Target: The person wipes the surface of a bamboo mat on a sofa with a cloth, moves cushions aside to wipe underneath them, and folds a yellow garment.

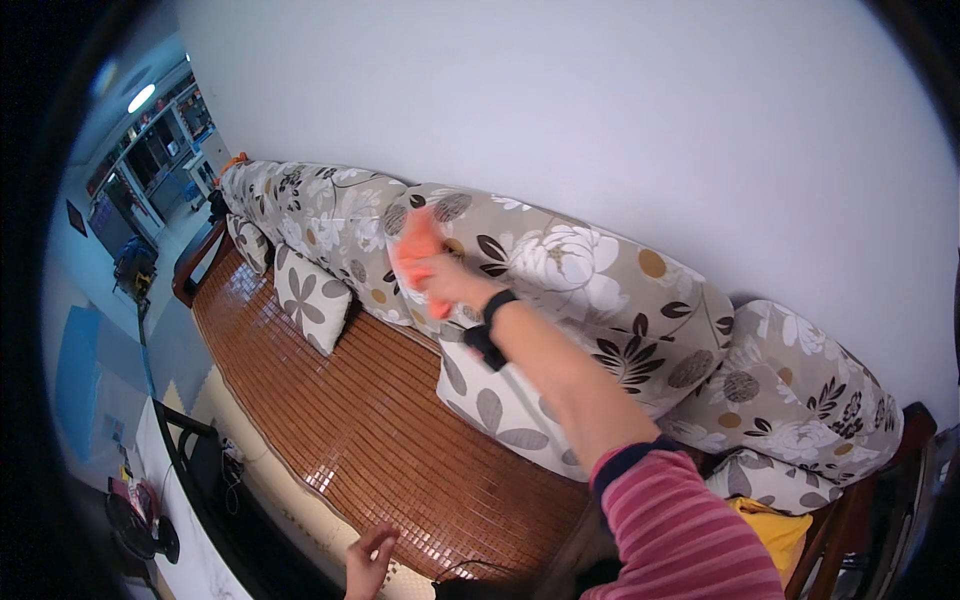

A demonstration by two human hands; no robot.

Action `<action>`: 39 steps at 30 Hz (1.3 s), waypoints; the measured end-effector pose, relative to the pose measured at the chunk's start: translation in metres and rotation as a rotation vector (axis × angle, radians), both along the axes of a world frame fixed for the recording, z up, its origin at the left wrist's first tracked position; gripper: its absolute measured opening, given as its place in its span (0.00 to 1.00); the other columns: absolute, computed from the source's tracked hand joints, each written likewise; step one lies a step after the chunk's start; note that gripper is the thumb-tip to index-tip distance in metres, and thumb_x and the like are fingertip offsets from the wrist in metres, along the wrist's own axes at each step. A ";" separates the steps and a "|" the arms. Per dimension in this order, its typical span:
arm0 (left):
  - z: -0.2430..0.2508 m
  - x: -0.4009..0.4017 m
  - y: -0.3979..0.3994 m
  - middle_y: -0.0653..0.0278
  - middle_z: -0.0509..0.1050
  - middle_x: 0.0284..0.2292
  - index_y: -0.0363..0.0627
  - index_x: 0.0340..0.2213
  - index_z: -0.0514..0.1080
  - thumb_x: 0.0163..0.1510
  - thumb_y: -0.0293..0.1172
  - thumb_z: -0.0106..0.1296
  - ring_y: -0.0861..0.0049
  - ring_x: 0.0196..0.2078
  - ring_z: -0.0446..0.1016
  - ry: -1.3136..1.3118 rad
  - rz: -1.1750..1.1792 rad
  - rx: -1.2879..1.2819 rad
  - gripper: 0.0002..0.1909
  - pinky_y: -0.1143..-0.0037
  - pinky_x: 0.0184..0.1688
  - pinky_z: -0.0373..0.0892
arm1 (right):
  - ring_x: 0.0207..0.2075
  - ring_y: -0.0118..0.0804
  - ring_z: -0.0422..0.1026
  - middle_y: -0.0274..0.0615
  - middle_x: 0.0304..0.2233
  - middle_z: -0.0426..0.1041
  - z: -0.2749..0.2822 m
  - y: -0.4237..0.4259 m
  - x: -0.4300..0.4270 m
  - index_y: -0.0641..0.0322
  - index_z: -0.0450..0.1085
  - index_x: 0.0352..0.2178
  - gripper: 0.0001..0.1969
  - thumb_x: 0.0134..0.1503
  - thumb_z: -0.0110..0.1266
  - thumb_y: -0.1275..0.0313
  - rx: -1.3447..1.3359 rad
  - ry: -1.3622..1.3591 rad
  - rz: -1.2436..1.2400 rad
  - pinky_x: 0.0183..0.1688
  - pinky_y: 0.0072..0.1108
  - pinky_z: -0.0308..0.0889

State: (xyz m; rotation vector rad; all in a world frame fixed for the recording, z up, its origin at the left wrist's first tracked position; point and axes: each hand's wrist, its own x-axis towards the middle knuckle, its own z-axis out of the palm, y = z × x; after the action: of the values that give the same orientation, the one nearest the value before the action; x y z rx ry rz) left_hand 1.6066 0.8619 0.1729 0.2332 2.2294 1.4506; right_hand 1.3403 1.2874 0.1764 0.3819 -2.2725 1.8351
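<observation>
An orange cloth [417, 244], blurred, is gripped in my right hand [448, 279], which is over the floral back cushion [559, 259] of the sofa. A black band and a dark device are around that wrist. Low in the view, my left hand [369, 559] is raised near the front edge of the slatted seat mat [375, 420], its fingers curled apart and holding nothing. Below my right forearm a white throw pillow with grey petals [487, 409] leans on the back cushion. Another petal-patterned pillow [307, 300] lies farther left.
A white wall [562, 97] rises behind the sofa. A yellow cloth [776, 532] lies by the wooden armrest [889, 480] at the right. At the lower left are a white table [191, 547] with a black edge and a small black fan [139, 525].
</observation>
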 end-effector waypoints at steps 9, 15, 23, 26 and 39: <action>-0.026 0.076 -0.107 0.65 0.74 0.33 0.35 0.42 0.69 0.54 0.29 0.48 0.84 0.31 0.68 -0.124 0.297 -0.143 0.15 0.83 0.30 0.65 | 0.36 0.35 0.70 0.45 0.36 0.73 0.045 0.067 0.089 0.64 0.71 0.35 0.13 0.48 0.44 0.76 0.028 0.087 -0.120 0.41 0.21 0.64; -0.034 0.085 -0.092 0.64 0.75 0.28 0.32 0.33 0.72 0.52 0.29 0.49 0.82 0.30 0.71 -0.093 0.261 -0.073 0.11 0.80 0.34 0.67 | 0.31 0.52 0.69 0.53 0.28 0.70 0.010 0.253 0.288 0.62 0.70 0.31 0.11 0.43 0.47 0.73 1.061 -0.205 -1.176 0.33 0.36 0.64; -0.001 0.118 -0.086 0.59 0.73 0.37 0.34 0.44 0.66 0.55 0.34 0.46 0.78 0.40 0.71 -0.195 0.260 0.008 0.18 0.78 0.43 0.67 | 0.41 0.38 0.69 0.46 0.40 0.71 0.058 0.273 0.293 0.68 0.65 0.44 0.19 0.50 0.43 0.73 0.339 0.318 -1.240 0.44 0.23 0.64; 0.004 0.147 -0.110 0.60 0.73 0.36 0.35 0.44 0.66 0.55 0.33 0.47 0.77 0.39 0.71 -0.230 0.356 0.000 0.18 0.78 0.43 0.67 | 0.44 0.47 0.67 0.54 0.45 0.66 0.059 0.216 0.227 0.72 0.63 0.44 0.18 0.50 0.42 0.76 0.607 0.669 -0.943 0.46 0.27 0.63; 0.041 -0.062 -0.345 0.59 0.74 0.36 0.33 0.44 0.66 0.53 0.30 0.49 0.77 0.39 0.72 0.082 0.436 0.108 0.17 0.79 0.43 0.68 | 0.33 0.35 0.65 0.45 0.35 0.67 0.017 0.114 0.167 0.64 0.62 0.47 0.17 0.55 0.39 0.73 0.556 -0.461 -0.838 0.36 0.22 0.62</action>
State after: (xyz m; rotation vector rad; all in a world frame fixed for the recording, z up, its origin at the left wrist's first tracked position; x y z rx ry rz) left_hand 1.5446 0.5171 0.2136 -0.1762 2.3702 1.8141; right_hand 1.5076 1.4015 0.1935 -0.8892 -2.5885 0.9142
